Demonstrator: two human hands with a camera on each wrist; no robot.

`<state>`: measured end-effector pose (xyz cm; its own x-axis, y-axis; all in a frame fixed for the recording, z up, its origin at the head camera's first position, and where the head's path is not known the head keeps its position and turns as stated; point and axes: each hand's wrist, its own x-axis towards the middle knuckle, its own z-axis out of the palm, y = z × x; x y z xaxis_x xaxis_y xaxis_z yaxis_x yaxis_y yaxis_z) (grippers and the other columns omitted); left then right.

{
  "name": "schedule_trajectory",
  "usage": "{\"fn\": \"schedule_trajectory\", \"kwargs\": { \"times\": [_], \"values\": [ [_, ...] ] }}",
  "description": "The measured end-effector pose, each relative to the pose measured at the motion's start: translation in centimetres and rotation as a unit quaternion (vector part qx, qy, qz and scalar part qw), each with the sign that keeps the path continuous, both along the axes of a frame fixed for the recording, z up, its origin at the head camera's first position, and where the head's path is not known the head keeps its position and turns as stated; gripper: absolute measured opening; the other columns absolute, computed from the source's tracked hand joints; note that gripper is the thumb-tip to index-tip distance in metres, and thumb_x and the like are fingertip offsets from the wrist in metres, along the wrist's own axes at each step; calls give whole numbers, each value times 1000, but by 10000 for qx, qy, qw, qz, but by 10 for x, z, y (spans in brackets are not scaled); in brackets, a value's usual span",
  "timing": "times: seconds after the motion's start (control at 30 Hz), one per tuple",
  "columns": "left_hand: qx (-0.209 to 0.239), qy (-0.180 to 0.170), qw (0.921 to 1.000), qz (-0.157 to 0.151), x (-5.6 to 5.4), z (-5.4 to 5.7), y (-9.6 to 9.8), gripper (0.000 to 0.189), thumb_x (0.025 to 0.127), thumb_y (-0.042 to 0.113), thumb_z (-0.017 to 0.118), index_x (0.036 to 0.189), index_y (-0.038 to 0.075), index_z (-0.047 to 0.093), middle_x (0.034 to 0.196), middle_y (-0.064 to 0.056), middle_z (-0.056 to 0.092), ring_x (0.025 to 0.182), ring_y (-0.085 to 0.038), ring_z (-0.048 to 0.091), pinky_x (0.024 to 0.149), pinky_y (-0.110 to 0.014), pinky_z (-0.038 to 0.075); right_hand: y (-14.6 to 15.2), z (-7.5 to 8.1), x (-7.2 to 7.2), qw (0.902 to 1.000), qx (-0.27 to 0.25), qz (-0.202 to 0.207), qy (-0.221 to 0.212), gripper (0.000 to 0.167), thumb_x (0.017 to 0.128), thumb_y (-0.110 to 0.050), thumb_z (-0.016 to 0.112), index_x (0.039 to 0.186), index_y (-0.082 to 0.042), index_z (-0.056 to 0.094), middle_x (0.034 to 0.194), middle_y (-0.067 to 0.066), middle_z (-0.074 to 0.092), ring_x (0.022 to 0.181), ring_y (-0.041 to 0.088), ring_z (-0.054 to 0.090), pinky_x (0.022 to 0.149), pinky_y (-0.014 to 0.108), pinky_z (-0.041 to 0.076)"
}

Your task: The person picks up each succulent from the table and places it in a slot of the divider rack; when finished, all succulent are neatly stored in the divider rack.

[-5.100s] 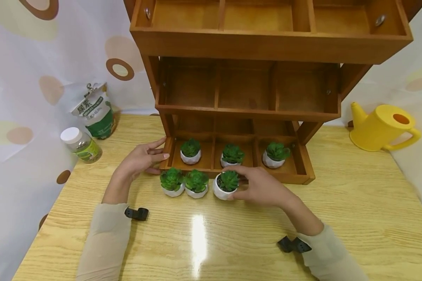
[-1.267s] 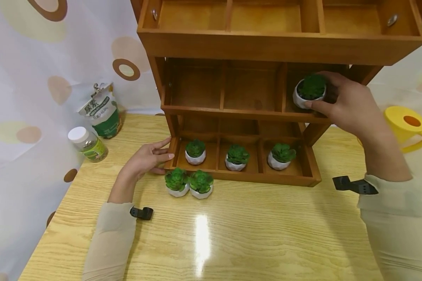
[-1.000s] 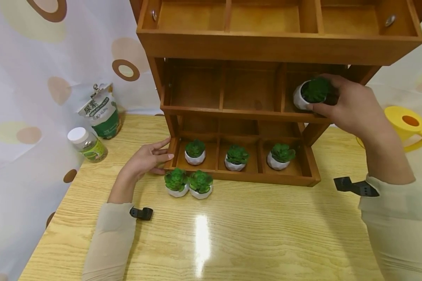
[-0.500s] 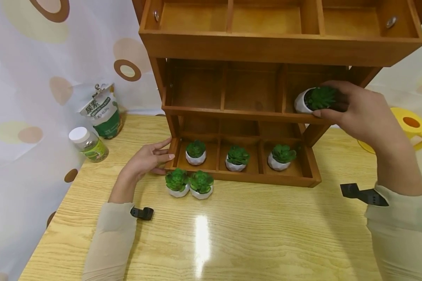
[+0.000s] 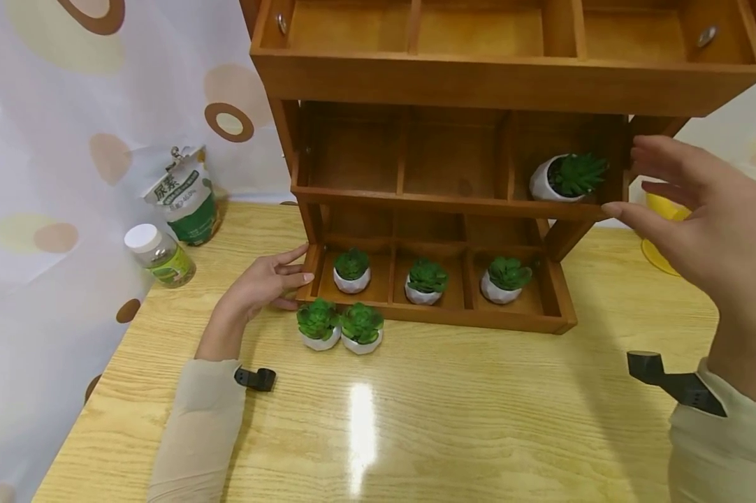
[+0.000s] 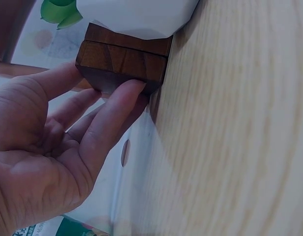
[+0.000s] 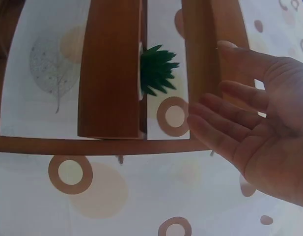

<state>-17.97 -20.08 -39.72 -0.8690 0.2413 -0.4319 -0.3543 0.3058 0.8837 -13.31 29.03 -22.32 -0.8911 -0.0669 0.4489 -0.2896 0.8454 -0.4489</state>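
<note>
In the head view, a potted succulent (image 5: 576, 176) with pointed leaves sits tilted in the right compartment of the middle tier of the wooden shelf (image 5: 416, 313). Just right of it my right hand (image 5: 711, 209) is held apart from the pot, fingers extended and holding nothing. The right wrist view shows the succulent's leaves (image 7: 158, 70) above the tier's edge and my open palm facing them. My left hand (image 5: 267, 283) rests its fingertips against the left end of the bottom tier; in the left wrist view the fingers touch the wooden end block (image 6: 122, 61).
Three potted succulents, including a middle one (image 5: 425, 281), occupy the bottom tier's compartments. Two more, one being the left plant (image 5: 318, 323), stand on the table before the shelf. A lidded jar (image 5: 159, 255) and a pouch (image 5: 186, 202) are at left; a yellow watering can (image 5: 664, 209) is partly hidden at right.
The succulent went from the table to the middle tier's right compartment in my right hand, tilting as it was lowered. That hand has since let go and drawn back right. The left hand stayed put.
</note>
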Motion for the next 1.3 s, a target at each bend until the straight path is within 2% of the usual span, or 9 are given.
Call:
{"fn": "schedule_trajectory", "kwargs": {
  "times": [0.1, 0.23, 0.33, 0.53, 0.83, 0.93, 1.03, 1.17, 1.3],
  "values": [
    [-15, 1, 10000, 16, 0, 0, 0, 68, 102, 22, 63, 160, 33, 30, 162, -21, 34, 141, -38, 47, 87, -45, 62, -4, -2, 6, 9982, -281, 370, 389, 70, 87, 1, 78, 150, -18, 53, 144, 8, 60, 112, -29, 44, 101, -1, 37],
    [-22, -18, 10000, 3, 0, 0, 0, 68, 102, 22, 63, 161, 32, 29, 163, -21, 33, 142, -38, 47, 87, -46, 61, -10, -7, 13, 9945, -494, 676, 630, 72, 80, 12, 79, 143, -16, 60, 131, -26, 61, 112, -24, 52, 95, -1, 41],
    [-17, -20, 10000, -15, 0, 0, 1, 69, 102, 22, 64, 161, 32, 29, 163, -21, 33, 142, -39, 46, 88, -46, 61, -14, -11, 18, 9912, -586, 899, 772, 69, 77, 14, 80, 139, -11, 64, 123, -38, 58, 109, -22, 56, 91, -1, 42],
    [-2, -6, 10000, -26, 0, 1, 1, 69, 102, 22, 64, 161, 32, 29, 163, -21, 31, 143, -38, 45, 90, -48, 60, -29, -26, 22, 9839, -452, 1492, 878, 68, 72, 9, 86, 135, -6, 66, 126, -32, 61, 108, -19, 59, 93, 0, 43],
    [12, -34, 10000, -1, -1, 0, 1, 69, 102, 22, 64, 161, 32, 29, 163, -22, 32, 142, -38, 47, 88, -46, 61, -66, -57, 27, 9784, -92, 2032, -376, 65, 82, -6, 84, 141, -18, 62, 132, 4, 69, 109, -15, 60, 91, 2, 43],
    [9, -34, 10000, 5, -1, -1, 1, 69, 102, 22, 64, 161, 32, 30, 163, -22, 32, 142, -39, 47, 87, -45, 62, -76, -68, 26, 9748, -48, 2141, -621, 60, 85, -13, 83, 141, -18, 62, 133, 1, 69, 110, 2, 67, 77, 10, 51],
    [6, -19, 10000, 6, -1, -1, 1, 69, 102, 22, 64, 161, 32, 30, 163, -22, 32, 142, -39, 47, 87, -46, 61, -85, -78, 25, 9692, -81, 2338, -770, 56, 87, -15, 82, 139, -16, 63, 134, 1, 68, 111, 20, 71, 78, 26, 59],
    [-4, -6, 10000, 16, -2, -1, 0, 69, 102, 22, 64, 161, 32, 30, 163, -22, 33, 142, -39, 46, 88, -47, 61, -96, -90, 25, 9593, -256, 2550, -1181, 55, 89, -19, 79, 142, -18, 61, 136, 1, 67, 116, 23, 70, 92, 45, 58],
    [-22, -24, 10000, 34, -1, 0, 1, 69, 102, 21, 64, 161, 32, 30, 162, -21, 34, 141, -39, 47, 89, -48, 60, -107, -104, 23, 9469, -436, 2774, -1563, 57, 90, -20, 79, 144, -18, 59, 140, 1, 64, 121, 23, 67, 96, 48, 57]
  ]
}}
